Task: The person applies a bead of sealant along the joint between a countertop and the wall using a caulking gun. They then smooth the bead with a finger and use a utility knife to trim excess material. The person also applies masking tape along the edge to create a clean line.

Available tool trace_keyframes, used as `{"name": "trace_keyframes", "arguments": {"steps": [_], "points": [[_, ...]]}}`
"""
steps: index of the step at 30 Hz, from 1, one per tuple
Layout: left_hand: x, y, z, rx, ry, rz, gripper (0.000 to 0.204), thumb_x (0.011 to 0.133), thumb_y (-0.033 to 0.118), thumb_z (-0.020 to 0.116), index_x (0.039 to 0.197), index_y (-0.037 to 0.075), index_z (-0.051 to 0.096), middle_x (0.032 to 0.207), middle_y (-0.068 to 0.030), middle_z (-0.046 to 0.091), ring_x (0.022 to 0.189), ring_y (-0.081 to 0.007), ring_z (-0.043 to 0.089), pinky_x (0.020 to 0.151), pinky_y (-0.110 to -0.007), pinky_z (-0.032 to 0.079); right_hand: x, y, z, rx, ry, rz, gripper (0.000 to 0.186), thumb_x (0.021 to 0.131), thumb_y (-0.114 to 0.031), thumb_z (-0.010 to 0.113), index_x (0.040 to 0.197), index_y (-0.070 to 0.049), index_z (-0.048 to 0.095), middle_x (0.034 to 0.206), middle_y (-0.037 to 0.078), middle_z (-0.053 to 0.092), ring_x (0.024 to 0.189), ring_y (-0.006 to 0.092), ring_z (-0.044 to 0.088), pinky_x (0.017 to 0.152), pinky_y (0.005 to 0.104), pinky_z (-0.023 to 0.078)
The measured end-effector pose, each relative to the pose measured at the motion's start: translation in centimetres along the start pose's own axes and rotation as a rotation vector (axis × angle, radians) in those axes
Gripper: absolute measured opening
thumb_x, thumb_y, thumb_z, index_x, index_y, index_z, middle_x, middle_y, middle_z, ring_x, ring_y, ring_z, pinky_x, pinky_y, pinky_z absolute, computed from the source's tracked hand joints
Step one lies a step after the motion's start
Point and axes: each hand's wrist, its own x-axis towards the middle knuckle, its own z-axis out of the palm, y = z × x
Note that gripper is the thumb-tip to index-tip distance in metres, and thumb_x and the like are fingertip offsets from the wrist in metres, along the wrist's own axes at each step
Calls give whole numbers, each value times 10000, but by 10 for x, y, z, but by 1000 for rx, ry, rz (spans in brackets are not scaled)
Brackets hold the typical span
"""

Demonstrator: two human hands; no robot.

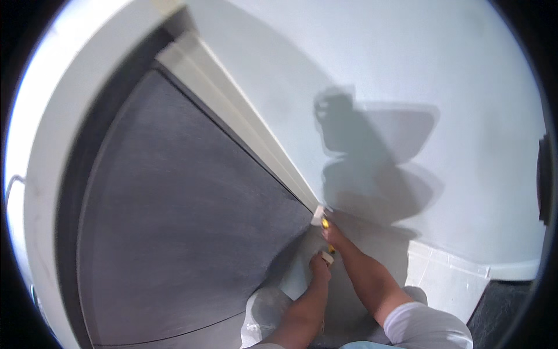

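Observation:
My right hand (332,234) is closed around the yellow handle of a small hand tool (325,223). A pale, flat piece (317,215) sits at the tool's far end, by the foot of the cream door frame (256,131), where it meets the wall and floor. Whether this piece is the tool's head or a separate thing I cannot tell. Nearer to me, my left hand (319,266) is closed on a small pale block-like object (327,257). Its exact kind is too small to make out. Both forearms reach forward from the lower edge.
A large dark grey door panel (192,203) fills the left side. The pale wall (465,174) ahead carries my shadow. Light tiles (439,273) lie at right, beside a dark surface (503,311). A whitish rounded thing (264,314) stands left of my left forearm.

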Motion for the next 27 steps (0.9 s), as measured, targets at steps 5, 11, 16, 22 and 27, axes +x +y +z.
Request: {"name": "trace_keyframes", "arguments": {"steps": [5, 11, 16, 22, 27], "points": [[14, 8, 12, 685, -71, 380, 238, 1036, 219, 646, 1174, 26, 638, 1066, -79, 665, 907, -217, 677, 735, -339, 556, 9, 46, -93, -592, -105, -503, 239, 919, -199, 631, 1056, -50, 759, 1030, 226, 737, 978, 365, 716, 891, 476, 549], [-85, 1, 18, 869, -245, 25, 212, 1062, 212, 590, 1154, 29, 642, 1035, -100, 679, 872, -191, 690, 607, -369, 564, -42, -31, -207, -772, -726, 466, 162, 891, -202, 736, 950, -67, 806, 829, 69, 787, 739, 208, 764, 646, 351, 601], [-189, -1, 18, 558, -210, -260, 238, 1056, 230, 575, 1170, 38, 660, 1010, -102, 682, 889, -190, 687, 689, -353, 569, -99, -97, -244, -821, -878, 112, 171, 846, -164, 765, 976, -66, 819, 882, 71, 798, 765, 197, 769, 646, 341, 601], [-325, 32, -8, 1072, -493, 49, 313, 1049, 285, 570, 1219, 50, 686, 1043, -117, 695, 966, -218, 686, 836, -342, 564, -239, -74, -258, -726, -563, 12, 315, 835, -267, 759, 1098, -94, 781, 1032, 142, 773, 946, 313, 747, 830, 409, 587], [-423, 81, -80, 1184, -741, 185, 401, 1052, 381, 562, 1234, 48, 691, 1118, -134, 710, 1020, -258, 685, 952, -401, 530, -381, -317, -252, 11, -256, 748, 280, 910, -334, 771, 975, -64, 740, 790, 54, 678, 639, 157, 624, 576, 321, 502]]}}
